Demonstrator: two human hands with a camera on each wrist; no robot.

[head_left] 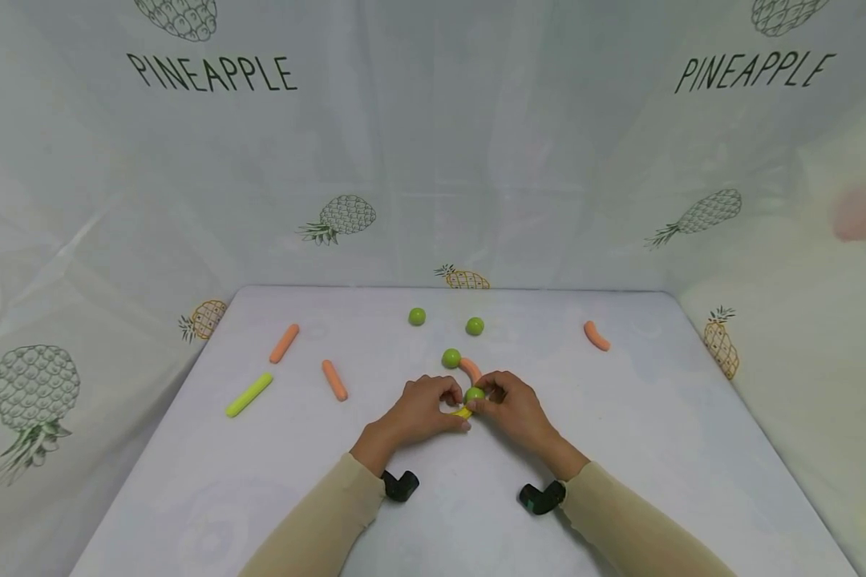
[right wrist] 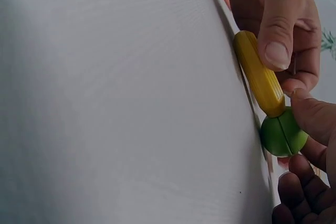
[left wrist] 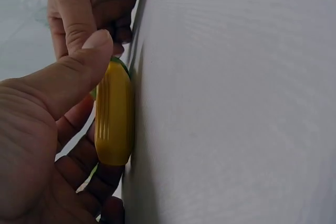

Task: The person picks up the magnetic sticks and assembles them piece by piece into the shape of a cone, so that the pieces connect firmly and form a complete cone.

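Both hands meet near the middle of the white table. My left hand (head_left: 420, 410) holds a short yellow ridged stick (left wrist: 113, 119) between thumb and fingers, low over the tabletop. Thumb and fingers of my right hand (head_left: 517, 410) pinch a green ball (right wrist: 283, 135) that has a groove across it. One end of the yellow stick meets this ball in the right wrist view. Just beyond the held ball, a curved orange stick (head_left: 470, 369) runs back to a second green ball (head_left: 451, 358). The right fingers overlap its near end.
Two loose green balls, one left (head_left: 417, 316) and one right (head_left: 475, 326), lie farther back on the table (head_left: 664, 449). At the left are two straight orange sticks (head_left: 285, 344) and a yellow-green stick (head_left: 249, 394). A curved orange stick (head_left: 596, 336) lies at the back right.
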